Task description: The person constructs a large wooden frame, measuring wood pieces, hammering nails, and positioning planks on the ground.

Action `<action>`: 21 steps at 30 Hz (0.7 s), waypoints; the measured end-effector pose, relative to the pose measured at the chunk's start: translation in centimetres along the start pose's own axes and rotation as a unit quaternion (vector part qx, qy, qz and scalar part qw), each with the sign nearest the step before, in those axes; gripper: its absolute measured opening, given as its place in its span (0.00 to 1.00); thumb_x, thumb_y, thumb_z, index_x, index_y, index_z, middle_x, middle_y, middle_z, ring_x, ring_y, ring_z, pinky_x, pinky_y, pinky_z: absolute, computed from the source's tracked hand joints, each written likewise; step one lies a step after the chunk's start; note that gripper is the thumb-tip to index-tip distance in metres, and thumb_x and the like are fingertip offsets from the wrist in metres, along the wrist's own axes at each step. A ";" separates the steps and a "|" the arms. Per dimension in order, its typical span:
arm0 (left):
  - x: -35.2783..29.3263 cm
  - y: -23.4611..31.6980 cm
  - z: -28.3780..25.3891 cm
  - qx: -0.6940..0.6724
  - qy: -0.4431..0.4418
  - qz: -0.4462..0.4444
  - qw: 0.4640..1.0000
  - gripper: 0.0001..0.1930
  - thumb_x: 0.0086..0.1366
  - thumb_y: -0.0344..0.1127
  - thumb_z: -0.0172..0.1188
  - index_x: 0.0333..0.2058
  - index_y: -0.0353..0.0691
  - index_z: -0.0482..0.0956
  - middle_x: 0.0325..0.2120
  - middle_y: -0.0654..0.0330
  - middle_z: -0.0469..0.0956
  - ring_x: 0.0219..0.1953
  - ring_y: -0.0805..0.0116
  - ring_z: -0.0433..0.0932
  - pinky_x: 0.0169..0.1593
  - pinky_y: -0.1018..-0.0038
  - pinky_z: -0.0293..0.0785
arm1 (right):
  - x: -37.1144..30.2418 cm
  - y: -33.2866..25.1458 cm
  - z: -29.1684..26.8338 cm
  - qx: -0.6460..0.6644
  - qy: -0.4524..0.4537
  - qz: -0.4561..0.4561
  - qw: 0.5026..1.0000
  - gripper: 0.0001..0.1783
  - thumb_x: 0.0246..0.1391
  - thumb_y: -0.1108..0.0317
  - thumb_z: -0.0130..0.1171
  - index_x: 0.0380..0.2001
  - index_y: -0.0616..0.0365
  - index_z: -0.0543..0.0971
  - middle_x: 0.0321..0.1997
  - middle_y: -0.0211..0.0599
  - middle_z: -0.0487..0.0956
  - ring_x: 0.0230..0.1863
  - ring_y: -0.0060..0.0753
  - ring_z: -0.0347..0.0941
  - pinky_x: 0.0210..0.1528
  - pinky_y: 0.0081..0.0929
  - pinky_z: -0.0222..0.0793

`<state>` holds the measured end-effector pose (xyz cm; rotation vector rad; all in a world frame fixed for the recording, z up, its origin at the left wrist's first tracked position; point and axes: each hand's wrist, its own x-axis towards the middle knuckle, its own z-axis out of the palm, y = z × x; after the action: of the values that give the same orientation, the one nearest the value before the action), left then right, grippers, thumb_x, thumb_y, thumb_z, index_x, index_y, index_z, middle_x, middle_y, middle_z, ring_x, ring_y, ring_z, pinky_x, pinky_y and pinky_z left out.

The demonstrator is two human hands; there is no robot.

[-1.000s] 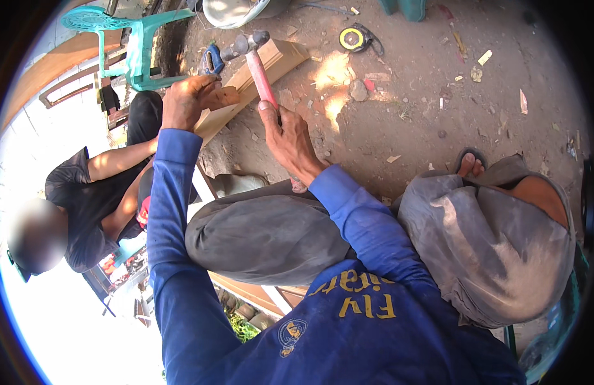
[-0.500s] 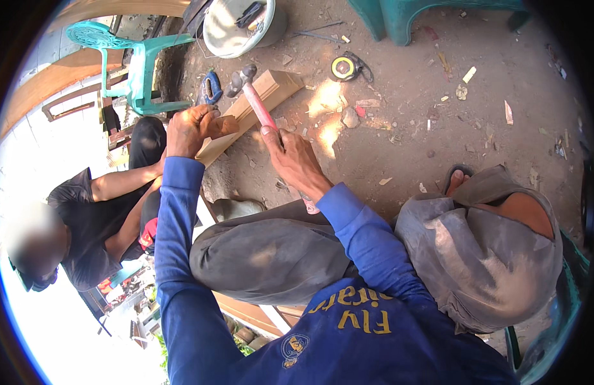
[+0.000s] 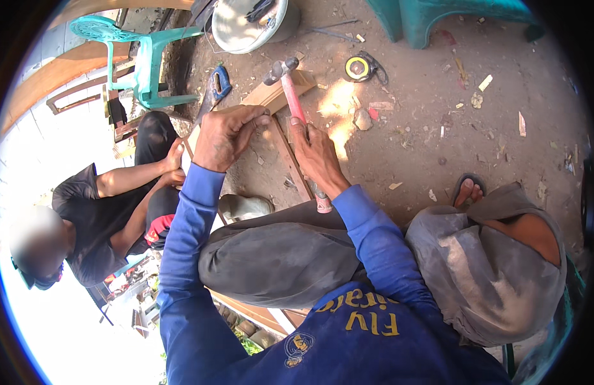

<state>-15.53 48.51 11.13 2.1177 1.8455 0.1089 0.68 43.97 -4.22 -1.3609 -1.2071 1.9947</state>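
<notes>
My right hand (image 3: pixel 319 154) grips a hammer (image 3: pixel 292 96) by its faded red handle. The hammer's metal head is up, over the end of a pale wooden board (image 3: pixel 271 96). To the left, my left hand (image 3: pixel 227 136) is closed above the board, thumb and fingertips pinched together. Whatever sits in that pinch is too small to name. A thin wooden strip (image 3: pixel 289 157) slants between my two hands toward my knee. Part of the board is hidden behind my left hand.
A blue-handled saw (image 3: pixel 220 82) lies beyond my left hand. A bucket (image 3: pixel 249 48), a tape measure (image 3: pixel 358 68) and a green chair (image 3: pixel 149 67) stand or lie farther off. At left sits another person (image 3: pixel 94 205), hands near the board. Wood scraps litter the dirt floor.
My left hand has shifted right, closer to the hammer, fingertips now pinched. The thin strip between my hands has come into sight, and more of the saw shows. The view has shifted slightly.
</notes>
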 end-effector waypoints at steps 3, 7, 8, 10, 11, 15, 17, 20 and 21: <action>1.5 -5.0 -3.0 -0.201 0.108 -0.165 0.959 0.15 0.69 0.37 0.65 0.46 0.29 0.82 0.33 0.60 0.84 0.35 0.72 0.82 0.45 0.75 0.80 | -0.4 -0.3 0.1 0.035 -0.016 0.026 0.999 0.38 0.69 0.40 0.40 0.42 0.73 0.78 0.37 0.72 0.79 0.42 0.73 0.77 0.46 0.57 0.71; -0.8 -10.7 -3.0 -0.315 0.174 -0.229 0.905 0.12 0.68 0.31 0.65 0.44 0.27 0.83 0.34 0.59 0.84 0.34 0.74 0.83 0.39 0.78 0.81 | -0.3 -0.8 0.9 0.035 -0.020 0.008 0.999 0.39 0.69 0.40 0.40 0.42 0.73 0.78 0.37 0.72 0.79 0.42 0.74 0.77 0.46 0.57 0.71; -1.1 -10.7 -2.4 -0.297 0.159 -0.210 0.918 0.11 0.68 0.32 0.65 0.43 0.28 0.83 0.33 0.60 0.84 0.33 0.75 0.82 0.39 0.79 0.80 | -0.6 -1.2 0.4 0.018 -0.013 0.002 1.000 0.39 0.69 0.40 0.40 0.42 0.73 0.78 0.37 0.72 0.79 0.42 0.73 0.77 0.45 0.57 0.71; -1.5 -9.6 -2.1 -0.221 0.129 -0.188 0.948 0.09 0.68 0.33 0.65 0.38 0.30 0.85 0.29 0.63 0.83 0.32 0.78 0.80 0.39 0.79 0.79 | -1.0 -1.9 0.0 -0.008 -0.012 -0.019 1.000 0.38 0.69 0.40 0.41 0.41 0.72 0.78 0.34 0.71 0.79 0.41 0.73 0.77 0.45 0.57 0.72; -1.6 -10.0 -1.7 -0.230 0.109 -0.206 0.945 0.09 0.68 0.34 0.65 0.38 0.32 0.85 0.27 0.65 0.82 0.31 0.79 0.79 0.38 0.79 0.77 | -1.3 -2.3 0.0 -0.009 -0.014 -0.019 1.000 0.38 0.69 0.40 0.41 0.41 0.72 0.78 0.34 0.71 0.79 0.41 0.73 0.77 0.45 0.57 0.72; -2.7 -8.9 -1.8 -0.036 0.066 -0.195 0.978 0.10 0.70 0.34 0.63 0.43 0.33 0.85 0.30 0.62 0.84 0.32 0.79 0.79 0.40 0.79 0.76 | -2.2 -2.9 1.0 -0.006 -0.037 -0.038 0.999 0.37 0.69 0.40 0.41 0.42 0.72 0.78 0.31 0.71 0.79 0.40 0.75 0.77 0.45 0.57 0.72; -3.0 -8.7 -1.9 -0.066 0.094 -0.194 0.974 0.11 0.70 0.35 0.62 0.43 0.34 0.85 0.29 0.62 0.84 0.31 0.79 0.78 0.39 0.79 0.75 | -2.5 -2.9 1.4 -0.015 -0.032 -0.059 0.998 0.37 0.69 0.40 0.41 0.43 0.72 0.78 0.31 0.71 0.79 0.39 0.75 0.77 0.45 0.58 0.72; -3.0 -8.3 -1.9 -0.045 0.091 -0.178 0.979 0.12 0.70 0.36 0.63 0.44 0.33 0.84 0.28 0.60 0.84 0.31 0.79 0.79 0.39 0.78 0.76 | -2.8 -2.9 1.7 -0.002 -0.035 -0.069 0.997 0.41 0.69 0.35 0.39 0.38 0.70 0.78 0.31 0.68 0.78 0.38 0.71 0.76 0.44 0.57 0.69; -3.0 -8.1 -1.9 -0.026 0.092 -0.183 0.978 0.12 0.69 0.37 0.64 0.44 0.34 0.84 0.28 0.60 0.84 0.31 0.78 0.79 0.39 0.78 0.76 | -2.7 -2.6 2.0 -0.014 -0.030 -0.075 0.997 0.42 0.68 0.34 0.39 0.38 0.71 0.78 0.31 0.67 0.78 0.38 0.71 0.76 0.44 0.56 0.69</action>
<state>-24.25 46.79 11.04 1.7483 2.2798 0.2700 -0.31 42.45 -0.33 -1.1941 -1.3272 1.9320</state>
